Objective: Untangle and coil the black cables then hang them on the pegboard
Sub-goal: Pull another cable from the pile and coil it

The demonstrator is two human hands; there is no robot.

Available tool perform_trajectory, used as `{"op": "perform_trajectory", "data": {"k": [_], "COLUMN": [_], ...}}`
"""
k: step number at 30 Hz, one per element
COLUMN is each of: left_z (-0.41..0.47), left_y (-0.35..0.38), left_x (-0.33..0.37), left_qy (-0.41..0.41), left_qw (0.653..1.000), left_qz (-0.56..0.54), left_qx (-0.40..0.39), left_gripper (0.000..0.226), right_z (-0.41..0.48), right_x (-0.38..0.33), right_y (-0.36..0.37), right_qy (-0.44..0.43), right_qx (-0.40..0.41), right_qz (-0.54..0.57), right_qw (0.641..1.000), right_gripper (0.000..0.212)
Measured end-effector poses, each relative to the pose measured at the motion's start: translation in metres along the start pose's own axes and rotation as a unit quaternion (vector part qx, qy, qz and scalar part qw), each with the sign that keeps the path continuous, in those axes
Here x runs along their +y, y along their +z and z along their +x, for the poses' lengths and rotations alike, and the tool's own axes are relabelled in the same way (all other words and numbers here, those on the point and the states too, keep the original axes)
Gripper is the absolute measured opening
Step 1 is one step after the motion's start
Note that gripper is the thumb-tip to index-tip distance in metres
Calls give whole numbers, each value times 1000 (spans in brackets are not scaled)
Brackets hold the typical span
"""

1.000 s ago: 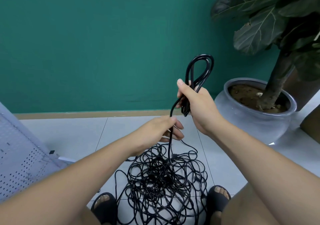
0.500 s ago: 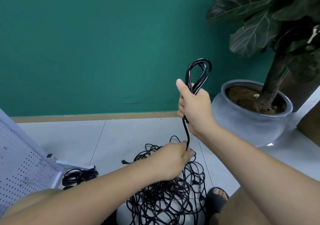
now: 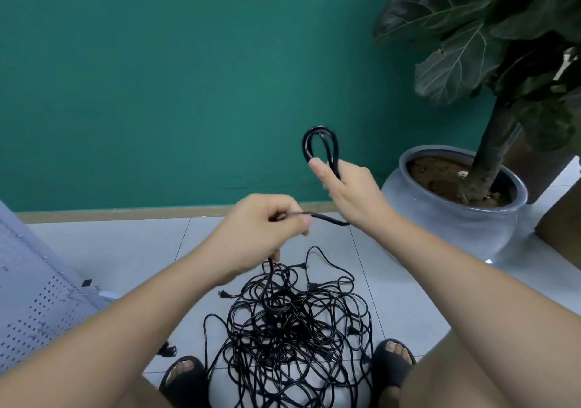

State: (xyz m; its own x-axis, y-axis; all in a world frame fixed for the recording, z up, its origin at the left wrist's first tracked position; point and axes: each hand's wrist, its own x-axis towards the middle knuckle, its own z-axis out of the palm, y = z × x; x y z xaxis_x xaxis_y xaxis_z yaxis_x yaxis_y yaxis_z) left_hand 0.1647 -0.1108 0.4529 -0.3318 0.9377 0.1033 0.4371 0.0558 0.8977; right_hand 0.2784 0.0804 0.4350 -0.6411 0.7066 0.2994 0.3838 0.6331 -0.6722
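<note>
A big tangle of black cables (image 3: 292, 326) lies on the tiled floor between my feet. My right hand (image 3: 349, 194) grips a small coil of black cable (image 3: 320, 146), whose loops stand up above the fist. From that hand the cable runs left to my left hand (image 3: 267, 225), which pinches it in curled fingers. Below the left hand the strand drops straight into the tangle. A white pegboard (image 3: 34, 297) leans at the left edge, partly out of view.
A large grey pot (image 3: 452, 219) with a leafy plant (image 3: 490, 46) stands at the right by the green wall. My sandalled feet (image 3: 185, 376) flank the tangle. A small black object (image 3: 166, 351) lies left of my left foot.
My left hand has risen from the top of the tangle to chest height, drawing more cable up. The right hand with the coil has shifted slightly lower and to the right.
</note>
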Motion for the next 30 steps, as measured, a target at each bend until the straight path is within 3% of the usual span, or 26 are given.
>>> {"op": "perform_trajectory", "data": {"k": [3, 6, 9, 13, 24, 27, 30], "left_z": [2, 5, 7, 7, 14, 16, 20], "left_y": [-12, -21, -29, -34, -27, -28, -24], "left_x": [2, 4, 7, 11, 4, 4, 5], "left_qy": [19, 38, 71, 93, 2, 2, -7], "left_qw": [995, 985, 971, 955, 966, 967, 957], "left_qz": [-75, -90, -78, -42, -81, -86, -174], "left_qx": [61, 141, 214, 280, 245, 239, 231], "left_gripper": [19, 22, 29, 32, 41, 36, 32], "right_z": [-13, -29, -42, -50, -56, -54, -51], "right_x": [-8, -22, -34, -41, -46, -49, -52], "right_y": [5, 9, 12, 16, 28, 30, 36], "right_qy": [-18, -30, -13, -78, -106, -89, -48], "right_qx": [-78, -145, -200, -218, -88, -107, -144], "right_qz": [18, 94, 182, 121, 99, 114, 137], "right_qw": [997, 985, 963, 965, 986, 984, 979], "right_gripper": [79, 88, 81, 66, 43, 40, 29]}}
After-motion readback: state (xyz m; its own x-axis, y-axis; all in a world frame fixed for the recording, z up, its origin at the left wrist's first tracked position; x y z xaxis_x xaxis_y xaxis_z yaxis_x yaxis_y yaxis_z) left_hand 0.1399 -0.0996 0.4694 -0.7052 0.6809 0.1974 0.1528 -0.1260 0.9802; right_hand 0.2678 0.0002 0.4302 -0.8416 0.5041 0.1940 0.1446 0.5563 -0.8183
